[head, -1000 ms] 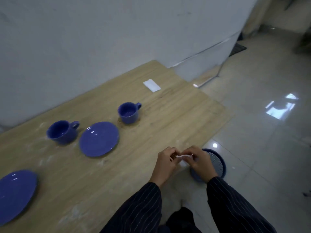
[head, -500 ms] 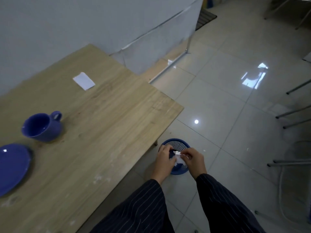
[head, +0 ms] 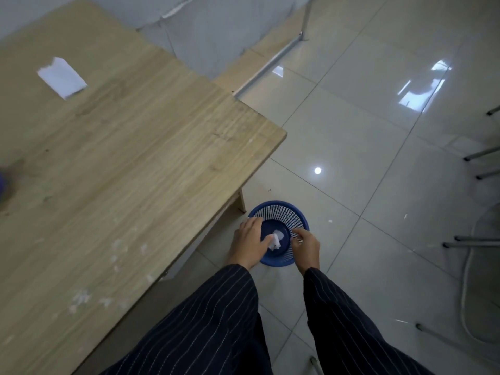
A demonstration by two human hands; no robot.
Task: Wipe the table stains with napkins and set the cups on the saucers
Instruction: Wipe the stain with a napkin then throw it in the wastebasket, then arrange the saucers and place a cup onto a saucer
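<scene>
Both hands over the blue waste basket [head: 281,212] on the floor beside the tabletop [head: 135,158]: left hand [head: 250,243] fingers spread, right hand [head: 305,246] fingers curled loosely, pinching nothing visible. Crumpled napkin [head: 276,240] apart from both, seemingly just dropped for disposal. Fresh folded napkin [head: 62,77] on the far tabletop; pale stains [head: 119,247] near the front edge, probably left to wipe

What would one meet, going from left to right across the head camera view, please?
Folded napkin on the table → white stains near the table's front edge → left hand → crumpled napkin over the blue basket → right hand → metal chair legs.
</scene>
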